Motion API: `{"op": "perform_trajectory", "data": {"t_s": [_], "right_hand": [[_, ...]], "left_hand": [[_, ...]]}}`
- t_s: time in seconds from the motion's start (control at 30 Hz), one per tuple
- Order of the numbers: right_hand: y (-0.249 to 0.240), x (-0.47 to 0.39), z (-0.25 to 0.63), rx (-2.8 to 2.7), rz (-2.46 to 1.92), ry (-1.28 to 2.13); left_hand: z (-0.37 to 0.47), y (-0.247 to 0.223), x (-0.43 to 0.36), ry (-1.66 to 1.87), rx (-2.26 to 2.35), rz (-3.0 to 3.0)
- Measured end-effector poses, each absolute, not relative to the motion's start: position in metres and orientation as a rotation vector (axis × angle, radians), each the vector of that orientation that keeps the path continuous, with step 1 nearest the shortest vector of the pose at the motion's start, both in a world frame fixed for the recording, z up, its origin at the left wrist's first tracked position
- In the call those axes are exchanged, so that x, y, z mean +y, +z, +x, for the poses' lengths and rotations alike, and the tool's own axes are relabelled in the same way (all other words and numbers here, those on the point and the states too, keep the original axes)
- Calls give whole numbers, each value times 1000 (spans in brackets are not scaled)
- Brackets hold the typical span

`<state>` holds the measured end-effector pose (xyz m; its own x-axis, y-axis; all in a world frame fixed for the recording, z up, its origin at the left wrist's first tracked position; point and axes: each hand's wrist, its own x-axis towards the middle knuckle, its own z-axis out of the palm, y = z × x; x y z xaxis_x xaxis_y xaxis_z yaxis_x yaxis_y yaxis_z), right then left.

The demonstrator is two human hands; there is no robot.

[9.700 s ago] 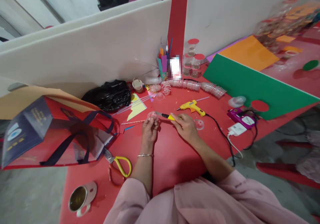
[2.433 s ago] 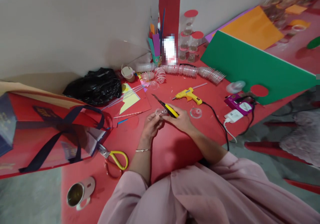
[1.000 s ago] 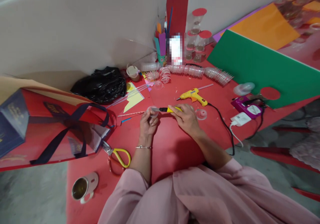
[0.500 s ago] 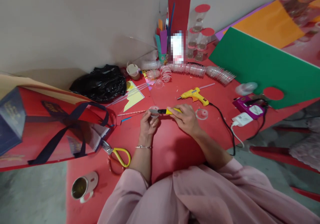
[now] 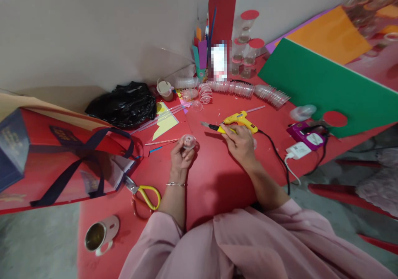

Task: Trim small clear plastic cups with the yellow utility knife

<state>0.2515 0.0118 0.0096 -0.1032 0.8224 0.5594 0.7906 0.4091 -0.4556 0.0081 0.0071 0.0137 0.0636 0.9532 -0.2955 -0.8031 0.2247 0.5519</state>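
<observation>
Clear plastic piece [image 5: 189, 141], gripped by left hand [image 5: 181, 156]; knife [image 5: 214, 127], gripped by right hand [image 5: 241, 142], blade [image 5: 204, 124] apart from piece

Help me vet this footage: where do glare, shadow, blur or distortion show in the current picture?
In the head view, the upright panel looks washed out and pixelated; a soft shadow darkens the red table beside the right forearm; the cutter blade looks soft; containers at upper right look blurred; the bag at the left edge looks stretched.
</observation>
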Motion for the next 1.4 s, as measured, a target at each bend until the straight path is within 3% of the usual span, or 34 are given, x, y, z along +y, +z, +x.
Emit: {"op": "perform_trajectory", "data": {"t_s": [0.27,1.03,1.4], "right_hand": [[12,-7,225,-1940,-1149,324],[11,-1,231,-1992,-1167,296],[12,0,233,-2042,-1170,118]], "left_hand": [[18,6,11,1344,662,365],[19,3,7,1356,559,425],[17,2,7,1341,526,375]]}}
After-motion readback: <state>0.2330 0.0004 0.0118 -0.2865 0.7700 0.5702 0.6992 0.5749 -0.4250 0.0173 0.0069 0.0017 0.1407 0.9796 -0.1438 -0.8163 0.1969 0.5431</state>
